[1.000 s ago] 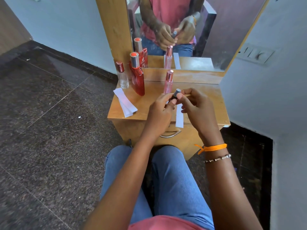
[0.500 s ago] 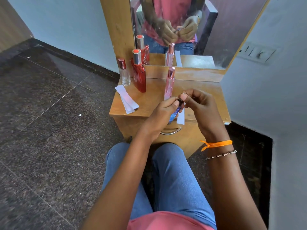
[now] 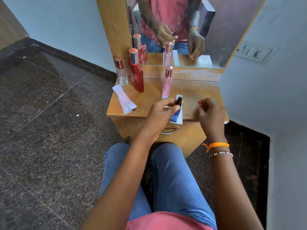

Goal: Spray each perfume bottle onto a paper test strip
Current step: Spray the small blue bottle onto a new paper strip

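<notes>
The left hand (image 3: 160,112) grips a small blue perfume bottle (image 3: 176,113) with a dark cap end, thumb and fingers curled round its neck, holding it above the front edge of the wooden dressing table (image 3: 199,98); half a second ago both hands met at this bottle, and now only the left one holds it; the right hand (image 3: 210,113) has pulled off to the right and hangs apart from the bottle, its fingers loosely curled with the tips close together, and whether they pinch anything small cannot be told; a white paper test strip (image 3: 179,113) lies on the table just behind the blue bottle, partly hidden by it, its near end overhanging the table's front edge, much as it lay before; a tall pink perfume bottle (image 3: 167,83) stands upright on the table just beyond the left hand, unmoved; further left a red perfume bottle (image 3: 137,73) with a silver collar stands beside a clear glass bottle (image 3: 122,73) with a rose cap, both where they stood earlier; a stack of spare paper strips (image 3: 124,99) lies near the table's left edge in front of those 2 bottles; the mirror (image 3: 216,39) behind the table shows the 2 hands now separated; an orange thread (image 3: 217,144) and a beaded bracelet (image 3: 221,153) circle the right wrist.
</notes>
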`<state>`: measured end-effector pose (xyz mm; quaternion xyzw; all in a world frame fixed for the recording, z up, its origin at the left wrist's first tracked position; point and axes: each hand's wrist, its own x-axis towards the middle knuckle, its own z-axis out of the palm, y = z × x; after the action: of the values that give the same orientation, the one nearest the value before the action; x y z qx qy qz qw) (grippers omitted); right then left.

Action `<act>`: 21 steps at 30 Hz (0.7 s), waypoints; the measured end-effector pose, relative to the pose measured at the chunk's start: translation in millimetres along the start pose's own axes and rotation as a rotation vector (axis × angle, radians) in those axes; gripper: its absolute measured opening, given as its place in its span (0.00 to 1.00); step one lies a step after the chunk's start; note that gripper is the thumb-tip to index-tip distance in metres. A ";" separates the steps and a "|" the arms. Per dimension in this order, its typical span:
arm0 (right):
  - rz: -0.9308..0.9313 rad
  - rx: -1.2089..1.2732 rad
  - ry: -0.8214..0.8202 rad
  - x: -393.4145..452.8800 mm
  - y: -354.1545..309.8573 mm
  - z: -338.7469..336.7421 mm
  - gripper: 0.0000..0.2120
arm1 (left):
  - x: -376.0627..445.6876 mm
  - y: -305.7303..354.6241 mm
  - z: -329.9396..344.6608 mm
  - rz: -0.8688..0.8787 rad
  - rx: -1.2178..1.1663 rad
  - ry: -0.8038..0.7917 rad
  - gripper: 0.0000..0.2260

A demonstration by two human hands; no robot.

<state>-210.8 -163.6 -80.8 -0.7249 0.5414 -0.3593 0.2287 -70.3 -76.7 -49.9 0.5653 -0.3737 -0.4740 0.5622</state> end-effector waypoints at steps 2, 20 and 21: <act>0.014 0.007 -0.013 -0.3 2.9 1.0 0.07 | 0.4 1.8 1.4 0.030 0.050 0.019 0.09; -0.084 0.253 -0.309 4.5 -31.1 -19.8 0.16 | 35.7 6.9 16.8 0.192 0.573 0.136 0.15; -0.065 0.251 -0.293 5.6 -29.0 -22.1 0.17 | 38.2 2.5 18.1 0.209 0.732 0.153 0.16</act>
<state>-208.9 -158.6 -44.3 -0.7525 0.4294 -0.3218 0.3819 -77.0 -118.5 -50.3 0.7213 -0.5306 -0.2059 0.3947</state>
